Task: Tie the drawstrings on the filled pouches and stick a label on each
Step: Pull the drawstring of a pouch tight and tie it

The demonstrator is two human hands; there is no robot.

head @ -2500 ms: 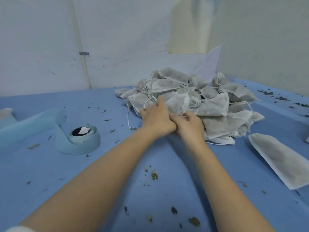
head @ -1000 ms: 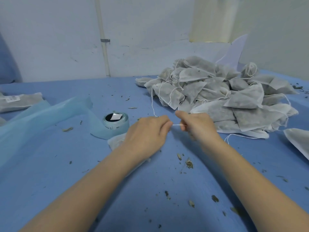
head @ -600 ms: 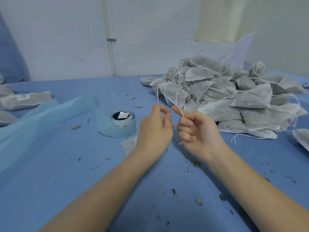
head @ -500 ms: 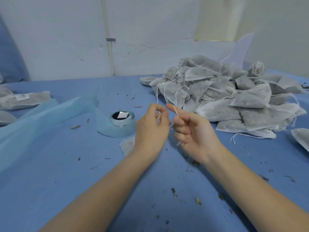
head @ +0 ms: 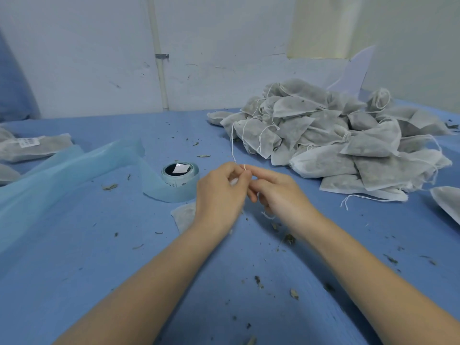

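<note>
A filled white pouch [head: 184, 215] lies on the blue table, mostly hidden under my left hand [head: 221, 195]. Its thin white drawstring [head: 244, 167] loops up between both hands. My left hand pinches the string with thumb and forefinger. My right hand [head: 278, 192] meets it fingertip to fingertip and also pinches the string; a loose end hangs below at the right wrist. A roll of labels [head: 179, 174] on pale blue backing stands just left of my hands. A heap of filled pouches [head: 336, 140] with dangling strings lies at the back right.
Pale blue backing strip [head: 62, 170] trails left from the roll. Labelled pouches [head: 34, 146] lie at the far left edge. Another pouch [head: 448, 202] pokes in at the right edge. Dried herb crumbs are scattered over the table [head: 99, 270]. A wall with a white pipe [head: 159, 58] stands behind.
My hands pulled one pouch out of the heap toward me, lifted its drawstring, and now have closed together fingertip to fingertip, with the right hand turned palm down.
</note>
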